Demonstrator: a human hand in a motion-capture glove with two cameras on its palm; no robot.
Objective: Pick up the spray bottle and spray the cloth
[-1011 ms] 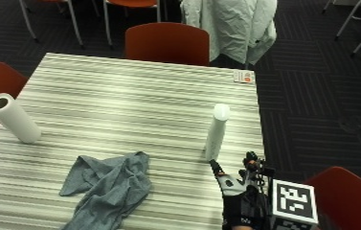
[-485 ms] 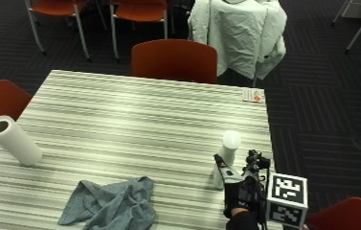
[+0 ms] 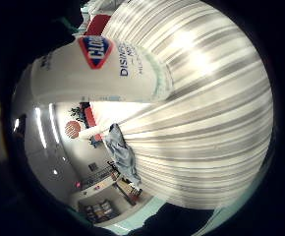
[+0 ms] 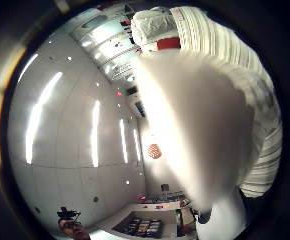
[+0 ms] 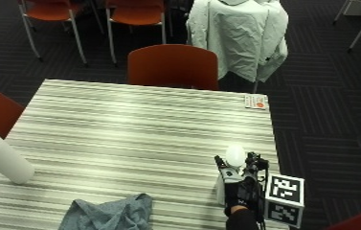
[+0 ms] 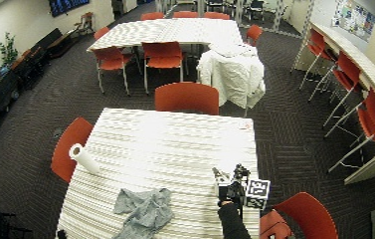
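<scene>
gloved right hand (image 5: 246, 190) has its grip around the upright white spray bottle (image 5: 230, 173), blue cloth (image 5: 108, 214) nearby

The spray bottle (image 5: 230, 178) was white with a round white top. It stood upright near the right edge of the striped table. Seen from the palm, its side (image 3: 100, 69) had a red and blue label with blue letters. The cloth (image 5: 108, 213) was blue-grey and all crumpled. It lay in a heap on the table by the near edge, apart from the bottle.
</scene>
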